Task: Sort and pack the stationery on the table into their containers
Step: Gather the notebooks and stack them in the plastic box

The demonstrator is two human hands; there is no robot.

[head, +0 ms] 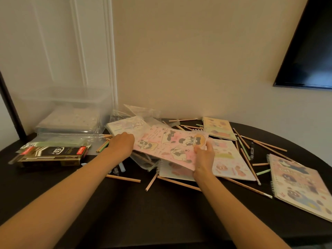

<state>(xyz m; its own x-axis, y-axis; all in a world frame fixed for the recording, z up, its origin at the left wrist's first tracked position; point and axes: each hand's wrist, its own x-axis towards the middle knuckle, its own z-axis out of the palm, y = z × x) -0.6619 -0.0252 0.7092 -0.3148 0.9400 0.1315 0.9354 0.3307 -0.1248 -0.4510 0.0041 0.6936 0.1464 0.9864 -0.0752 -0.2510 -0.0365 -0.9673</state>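
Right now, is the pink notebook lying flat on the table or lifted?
Lifted: the pink notebook is held at its ends by the left hand and right hand, tilted above other notebooks.

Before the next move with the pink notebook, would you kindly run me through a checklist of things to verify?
1. Left hand grips the pink notebook at its left edge: ok.
2. Right hand pinches its near corner: ok.
3. Notebook lifted off the pencils beneath: cannot tell.
4. Clear bin open on top: cannot tell, blurred.
5. Room in the bin above the flat stack inside: ok.
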